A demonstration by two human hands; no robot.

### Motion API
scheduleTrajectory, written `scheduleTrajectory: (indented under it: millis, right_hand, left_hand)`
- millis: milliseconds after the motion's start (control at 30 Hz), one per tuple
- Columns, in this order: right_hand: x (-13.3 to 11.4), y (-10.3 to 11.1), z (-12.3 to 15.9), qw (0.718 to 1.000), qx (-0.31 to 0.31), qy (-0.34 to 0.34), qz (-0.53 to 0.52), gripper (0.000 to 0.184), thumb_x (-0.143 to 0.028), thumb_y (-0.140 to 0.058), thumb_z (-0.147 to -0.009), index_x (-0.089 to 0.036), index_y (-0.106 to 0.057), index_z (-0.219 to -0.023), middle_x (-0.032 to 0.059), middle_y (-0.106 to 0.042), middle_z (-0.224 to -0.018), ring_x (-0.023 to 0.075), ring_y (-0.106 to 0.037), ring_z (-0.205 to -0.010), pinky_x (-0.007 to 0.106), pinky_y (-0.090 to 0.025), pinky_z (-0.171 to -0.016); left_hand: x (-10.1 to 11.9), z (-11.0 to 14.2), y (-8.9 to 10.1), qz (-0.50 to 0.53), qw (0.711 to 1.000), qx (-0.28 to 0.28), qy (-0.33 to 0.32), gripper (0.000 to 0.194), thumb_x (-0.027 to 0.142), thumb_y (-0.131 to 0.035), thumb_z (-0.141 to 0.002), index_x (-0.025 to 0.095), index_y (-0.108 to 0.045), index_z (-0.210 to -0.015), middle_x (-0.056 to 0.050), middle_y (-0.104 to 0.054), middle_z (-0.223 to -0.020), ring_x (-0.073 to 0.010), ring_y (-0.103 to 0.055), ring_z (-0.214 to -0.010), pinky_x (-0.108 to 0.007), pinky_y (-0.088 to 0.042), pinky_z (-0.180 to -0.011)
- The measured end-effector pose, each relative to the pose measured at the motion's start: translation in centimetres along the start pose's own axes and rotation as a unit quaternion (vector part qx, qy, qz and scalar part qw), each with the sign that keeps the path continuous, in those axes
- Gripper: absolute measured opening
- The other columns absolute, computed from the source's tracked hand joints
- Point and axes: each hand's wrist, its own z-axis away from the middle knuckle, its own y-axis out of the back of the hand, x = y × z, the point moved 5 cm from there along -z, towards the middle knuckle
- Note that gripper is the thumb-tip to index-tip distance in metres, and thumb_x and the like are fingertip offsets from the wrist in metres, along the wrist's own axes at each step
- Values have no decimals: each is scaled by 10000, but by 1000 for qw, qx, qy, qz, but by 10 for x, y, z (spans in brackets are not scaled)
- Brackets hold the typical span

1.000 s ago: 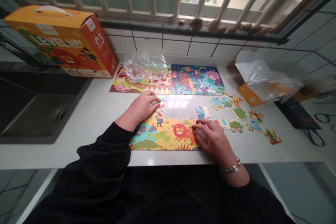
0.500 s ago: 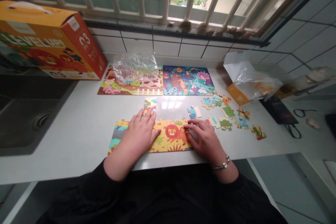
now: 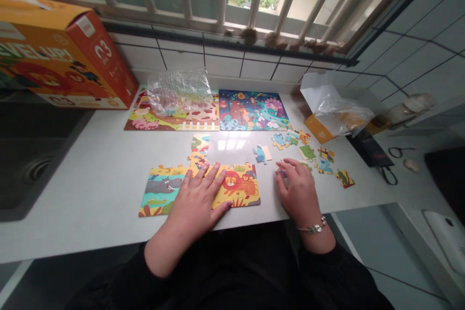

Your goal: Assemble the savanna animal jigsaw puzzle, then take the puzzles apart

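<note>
A partly built jigsaw [image 3: 163, 191] with a hippo and a lion lies near the counter's front edge. My left hand [image 3: 199, 198] rests flat on its middle, fingers spread, holding nothing. My right hand [image 3: 296, 189] lies just right of the jigsaw, fingers curled down on a loose piece [image 3: 281, 170] that is mostly hidden. Several loose pieces [image 3: 323, 164] are scattered to the right of that hand. One blue piece [image 3: 260, 154] sits alone above the jigsaw.
Two finished puzzles [image 3: 250, 111] lie at the back, with a crumpled clear bag [image 3: 179, 89] on the left one. An orange box [image 3: 61, 60] stands at the back left beside a sink [image 3: 32, 169]. A small orange box with plastic [image 3: 334, 116] and scissors [image 3: 390, 174] are at the right.
My left hand came down from the upper column of pieces and now lies flat on the jigsaw. My right hand left the lion's edge and moved right to a loose piece.
</note>
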Motion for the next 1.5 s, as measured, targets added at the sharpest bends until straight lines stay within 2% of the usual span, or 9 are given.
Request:
scheduleTrajectory:
  millis: [167,300,433,700,900,1067,1200,1300,1500]
  right_hand:
    - [60,15,11,993,-12,-61,96,411,-314,-556,-1087,-123,-664,-1434,253,-707,-1427,402,-636,-1349,598,-526,-1137]
    - [79,16,13,993,-51,-48,93,375,-361,-527,-1089,-145,-713,-1333,228,-753,-1355,395,-674,-1267,586,-538,-1120]
    - [80,16,8,992,-52,-66,93,403,-412,-548,-1077,-149,-702,-1339,213,-772,-1266,390,-695,-1162,564,-561,-1058]
    - [77,15,9,991,-39,-86,93,471,-490,-561,-1066,-143,-686,-1359,228,-756,-1239,402,-677,-1171,563,-560,-1062]
    - [77,18,13,990,-44,-101,86,519,-496,-588,-1045,-121,-659,-1398,242,-754,-1248,417,-689,-1161,572,-565,-1045]
    - [71,22,19,991,-36,-90,87,488,-492,-611,-1043,-156,-655,-1394,206,-758,-1214,387,-698,-1105,544,-578,-996]
    - [72,25,22,994,-31,-81,60,448,-526,-607,-1070,-184,-680,-1349,183,-764,-1204,371,-703,-1092,537,-581,-985]
    - [94,34,23,993,-23,-99,56,455,-549,-573,-1096,-175,-697,-1324,199,-764,-1231,380,-697,-1150,549,-565,-1033]
    - [179,60,32,964,-6,-194,184,518,-467,-566,-1034,-63,-705,-1328,291,-757,-1251,442,-677,-1205,596,-533,-1081]
  left_hand:
    - [-11,7,-1,-15,1000,3,9,772,627,-585,-1067,331,-443,-1765,-66,-359,-1842,-409,-357,-1705,-708,-224,-1389]
    - [-12,8,-1,-21,1000,-3,8,771,633,-572,-1069,334,-438,-1767,-65,-342,-1846,-405,-351,-1709,-716,-223,-1386]
    - [-11,8,0,-19,1000,-8,9,771,624,-569,-1074,320,-435,-1769,-71,-340,-1847,-407,-338,-1714,-716,-240,-1379]
    - [-21,12,8,5,999,32,-12,697,564,-537,-1106,284,-475,-1741,-117,-419,-1823,-383,-405,-1685,-654,-293,-1385]
    - [-41,-21,34,-21,994,85,58,613,462,-453,-1150,221,-501,-1712,-153,-383,-1840,-388,-390,-1689,-656,-313,-1371]
    - [-49,-39,25,-54,991,62,108,605,465,-487,-1129,233,-555,-1683,-183,-412,-1820,-452,-394,-1673,-701,-368,-1315]
    - [-55,-35,16,-48,988,94,113,644,494,-456,-1124,224,-527,-1704,-184,-431,-1811,-460,-410,-1656,-698,-379,-1305]
    - [-58,-32,13,-43,988,96,114,661,508,-423,-1125,201,-534,-1699,-193,-421,-1813,-477,-411,-1649,-711,-371,-1306]
    - [-59,-32,12,-40,988,93,113,684,503,-391,-1122,153,-532,-1693,-216,-400,-1819,-491,-397,-1655,-706,-358,-1314]
